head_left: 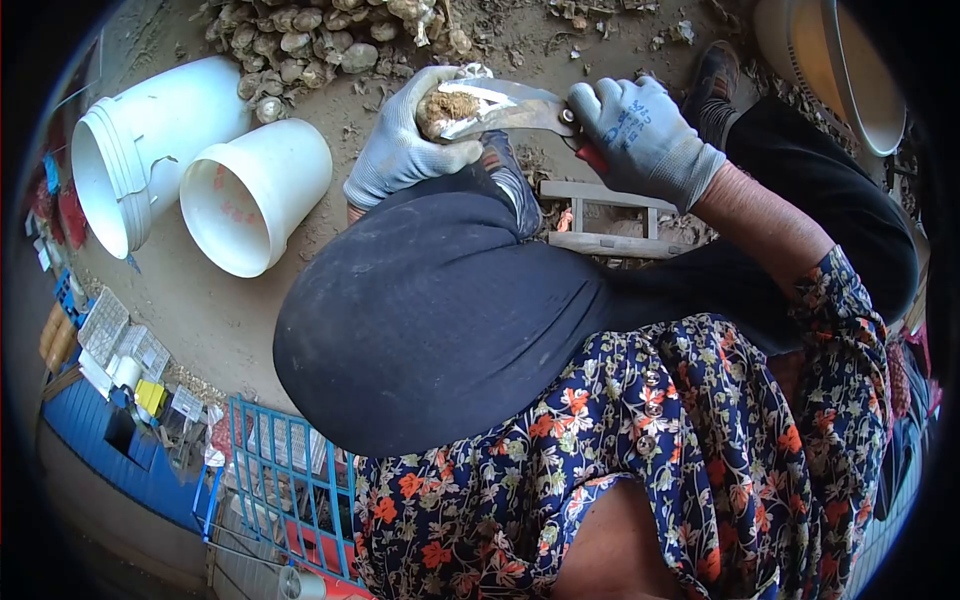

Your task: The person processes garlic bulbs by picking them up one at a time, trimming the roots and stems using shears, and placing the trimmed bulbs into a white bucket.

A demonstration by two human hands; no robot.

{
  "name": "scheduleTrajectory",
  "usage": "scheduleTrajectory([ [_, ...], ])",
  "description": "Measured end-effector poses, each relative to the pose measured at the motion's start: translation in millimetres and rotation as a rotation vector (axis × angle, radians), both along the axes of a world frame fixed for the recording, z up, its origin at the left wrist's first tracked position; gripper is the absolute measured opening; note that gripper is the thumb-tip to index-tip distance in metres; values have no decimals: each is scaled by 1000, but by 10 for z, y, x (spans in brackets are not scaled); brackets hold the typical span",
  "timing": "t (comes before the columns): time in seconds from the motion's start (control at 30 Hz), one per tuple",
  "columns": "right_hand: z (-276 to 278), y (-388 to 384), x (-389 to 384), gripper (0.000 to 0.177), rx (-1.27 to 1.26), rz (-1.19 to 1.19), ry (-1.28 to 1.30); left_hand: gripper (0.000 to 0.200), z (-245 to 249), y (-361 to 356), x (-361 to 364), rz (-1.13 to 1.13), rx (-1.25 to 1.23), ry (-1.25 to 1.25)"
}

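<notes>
My left hand (405, 140), in a grey-white knit glove, wraps round a garlic bulb (447, 110) whose brown, matted root end shows. My right hand (645, 135), gloved the same way with blue print on the back, is closed on a red-handled knife (535, 115). Its broad, shiny blade points left and lies against or just in front of the bulb; the exact contact cannot be made out. A rivet shows near the blade's base. Most of the handle is hidden in my right fist. Both hands are above my knee.
A heap of garlic bulbs (305, 45) lies on the dirt ground at the top. Two white buckets (300, 160) rest tipped at left, one broken. A small wooden frame (610, 243) is below my right hand. Another large bucket (800, 50) stands upper right; a blue metal rack (285, 480) is lower left.
</notes>
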State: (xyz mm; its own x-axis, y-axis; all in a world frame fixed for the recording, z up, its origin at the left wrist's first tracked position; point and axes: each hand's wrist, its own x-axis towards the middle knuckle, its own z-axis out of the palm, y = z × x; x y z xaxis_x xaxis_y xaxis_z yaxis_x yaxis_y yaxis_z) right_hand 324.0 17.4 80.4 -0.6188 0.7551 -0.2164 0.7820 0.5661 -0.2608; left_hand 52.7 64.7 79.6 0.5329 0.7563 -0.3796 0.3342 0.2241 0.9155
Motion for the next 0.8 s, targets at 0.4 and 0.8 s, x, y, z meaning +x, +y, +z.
scheduleTrajectory([
  [0.4,-51,-550,-112,30,-484,-350,270,75,-78,-211,-89,187,-371,-275],
  [0.8,-264,-577,166,27,-647,-708,227,64,268,-76,-1864,1264,564,1008],
])
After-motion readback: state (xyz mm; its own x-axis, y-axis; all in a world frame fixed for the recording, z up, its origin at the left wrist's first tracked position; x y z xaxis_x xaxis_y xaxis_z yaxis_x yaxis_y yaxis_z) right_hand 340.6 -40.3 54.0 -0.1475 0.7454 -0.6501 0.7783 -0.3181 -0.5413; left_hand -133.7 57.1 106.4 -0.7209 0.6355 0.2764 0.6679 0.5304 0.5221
